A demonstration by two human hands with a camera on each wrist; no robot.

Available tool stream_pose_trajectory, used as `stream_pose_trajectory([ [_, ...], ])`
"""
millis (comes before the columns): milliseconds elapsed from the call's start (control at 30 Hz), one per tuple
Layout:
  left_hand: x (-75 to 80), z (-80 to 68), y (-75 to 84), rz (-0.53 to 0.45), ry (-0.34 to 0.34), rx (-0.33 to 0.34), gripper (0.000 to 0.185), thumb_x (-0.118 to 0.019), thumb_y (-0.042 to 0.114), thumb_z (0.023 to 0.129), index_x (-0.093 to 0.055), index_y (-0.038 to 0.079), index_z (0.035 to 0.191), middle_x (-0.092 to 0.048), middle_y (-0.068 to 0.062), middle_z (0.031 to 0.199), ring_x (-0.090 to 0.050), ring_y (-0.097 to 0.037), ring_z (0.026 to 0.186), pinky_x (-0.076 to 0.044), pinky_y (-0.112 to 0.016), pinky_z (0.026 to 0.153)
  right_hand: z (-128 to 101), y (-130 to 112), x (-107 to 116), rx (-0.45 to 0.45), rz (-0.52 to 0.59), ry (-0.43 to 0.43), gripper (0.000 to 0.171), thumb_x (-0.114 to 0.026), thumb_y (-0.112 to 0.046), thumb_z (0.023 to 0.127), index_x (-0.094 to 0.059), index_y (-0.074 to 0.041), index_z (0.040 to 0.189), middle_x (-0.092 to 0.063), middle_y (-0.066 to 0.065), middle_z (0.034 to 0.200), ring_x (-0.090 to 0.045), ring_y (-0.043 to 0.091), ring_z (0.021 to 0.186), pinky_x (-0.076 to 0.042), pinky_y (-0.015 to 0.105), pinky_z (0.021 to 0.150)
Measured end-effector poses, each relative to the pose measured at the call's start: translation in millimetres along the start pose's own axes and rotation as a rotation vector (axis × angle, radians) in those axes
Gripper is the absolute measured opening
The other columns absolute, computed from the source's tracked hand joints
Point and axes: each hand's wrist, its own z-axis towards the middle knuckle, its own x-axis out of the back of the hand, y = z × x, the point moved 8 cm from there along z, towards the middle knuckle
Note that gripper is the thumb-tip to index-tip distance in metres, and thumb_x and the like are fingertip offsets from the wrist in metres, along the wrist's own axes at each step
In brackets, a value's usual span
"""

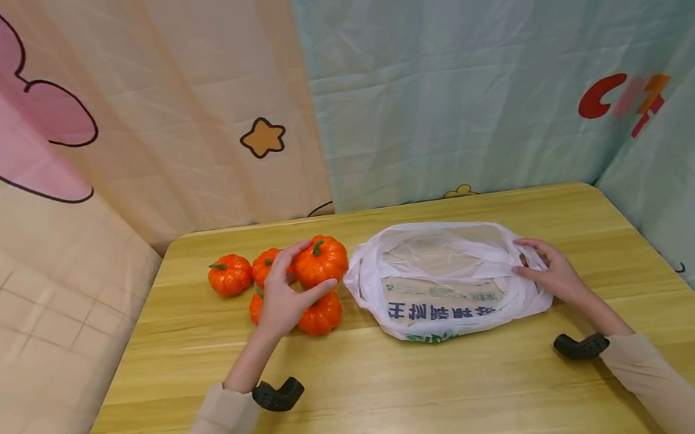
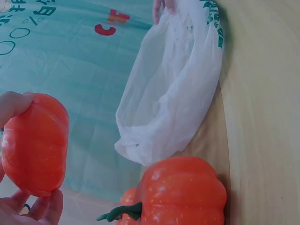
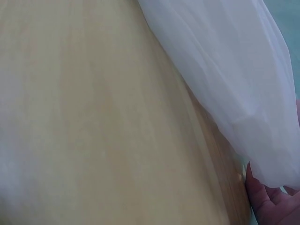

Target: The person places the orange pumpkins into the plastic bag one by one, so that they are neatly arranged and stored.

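Note:
Several small orange pumpkins lie in a cluster on the wooden table (image 1: 374,406), left of centre. My left hand (image 1: 302,275) grips the biggest pumpkin (image 1: 321,259), thumb and fingers curled round it; in the left wrist view this pumpkin (image 2: 35,143) sits between my fingers, clear of another pumpkin (image 2: 180,190) lying below. A white plastic bag (image 1: 443,281) with printed lettering lies at the table's centre, its mouth gaping toward the pumpkins. My right hand (image 1: 537,264) holds the bag's right edge. The right wrist view shows the bag's film (image 3: 225,70) above my fingers (image 3: 267,201).
Loose pumpkins lie at the far left (image 1: 230,275), behind my hand (image 1: 266,264) and near the bag (image 1: 320,315). Printed cloth curtains (image 1: 436,86) close in the table on three sides. Bare wood stretches along the front edge.

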Motion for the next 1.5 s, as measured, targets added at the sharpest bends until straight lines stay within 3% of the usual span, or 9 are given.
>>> stream_pose_trajectory([
  [133,-10.0,3.5,1.7,0.025,-0.011,-0.017,0.069,-0.084,0.018,0.073,-0.052,0.017,0.134,-0.049,-0.003,0.138,-0.047,-0.024,0.125,-0.042,-0.047,0.102,1,1,0,-0.005,0.007,-0.007,0.060,-0.064,-0.026,0.092,-0.040,-0.003,0.142,-0.031,0.026,0.150,-0.037,0.037,0.124,-0.030,0.004,0.081],
  [567,-46.2,14.1,7.4,0.007,-0.072,-0.017,0.067,-0.083,0.019,0.074,-0.053,0.019,0.134,-0.048,-0.004,0.139,-0.046,-0.025,0.126,-0.045,-0.047,0.100,2,0,-1,0.056,0.046,-0.015,0.058,-0.066,-0.019,0.091,-0.041,-0.001,0.141,-0.033,0.025,0.149,-0.039,0.030,0.123,-0.032,0.000,0.082],
  [633,-52.1,15.0,9.4,-0.008,-0.080,-0.022,0.067,-0.083,0.018,0.074,-0.054,0.018,0.134,-0.048,-0.005,0.139,-0.046,-0.026,0.126,-0.045,-0.047,0.101,2,1,-1,0.043,0.056,-0.026,0.058,-0.065,-0.021,0.092,-0.040,-0.003,0.141,-0.031,0.024,0.151,-0.035,0.035,0.131,-0.033,0.005,0.091],
  [733,-61.0,16.5,12.5,-0.029,-0.089,-0.031,0.068,-0.083,0.017,0.073,-0.054,0.017,0.134,-0.048,-0.006,0.139,-0.046,-0.026,0.127,-0.044,-0.048,0.102,3,2,-2,0.035,0.066,-0.040,0.059,-0.064,-0.023,0.092,-0.040,-0.004,0.142,-0.029,0.024,0.152,-0.027,0.041,0.138,-0.033,0.025,0.109],
  [833,-70.3,18.5,13.7,-0.046,-0.096,-0.032,0.068,-0.084,0.017,0.073,-0.054,0.017,0.134,-0.048,-0.007,0.139,-0.046,-0.026,0.127,-0.044,-0.049,0.099,3,2,-2,0.041,0.068,-0.042,0.058,-0.065,-0.024,0.092,-0.041,-0.004,0.141,-0.029,0.024,0.152,-0.024,0.042,0.140,-0.031,0.033,0.111],
  [967,-83.2,21.3,13.2,-0.066,-0.107,-0.011,0.068,-0.084,0.018,0.073,-0.054,0.017,0.134,-0.047,-0.006,0.139,-0.046,-0.025,0.125,-0.047,-0.047,0.096,4,2,0,0.059,0.068,-0.039,0.058,-0.065,-0.024,0.092,-0.041,-0.004,0.141,-0.030,0.023,0.152,-0.027,0.042,0.138,-0.030,0.006,0.094],
  [1067,-92.1,23.8,13.8,-0.070,-0.108,0.000,0.067,-0.083,0.018,0.074,-0.053,0.017,0.134,-0.047,-0.006,0.139,-0.047,-0.024,0.124,-0.048,-0.044,0.095,5,2,0,0.081,0.082,-0.035,0.057,-0.065,-0.022,0.092,-0.042,-0.003,0.140,-0.031,0.025,0.151,-0.027,0.043,0.137,-0.026,-0.002,0.087],
  [1267,-109.7,28.9,13.8,-0.078,-0.099,0.029,0.066,-0.082,0.019,0.075,-0.053,0.016,0.134,-0.048,-0.007,0.138,-0.050,-0.025,0.122,-0.050,-0.042,0.095,5,-1,-1,0.119,0.098,-0.035,0.054,-0.065,-0.018,0.091,-0.044,0.000,0.138,-0.033,0.027,0.149,-0.030,0.027,0.139,-0.026,-0.005,0.088],
  [1500,-134.6,37.5,16.6,-0.128,-0.099,0.051,0.066,-0.081,0.019,0.076,-0.052,0.016,0.135,-0.048,-0.009,0.140,-0.050,-0.027,0.123,-0.049,-0.044,0.097,2,0,1,0.090,0.078,-0.038,0.056,-0.065,-0.015,0.091,-0.042,0.001,0.140,-0.033,0.026,0.150,-0.031,0.044,0.133,-0.028,-0.004,0.083],
])
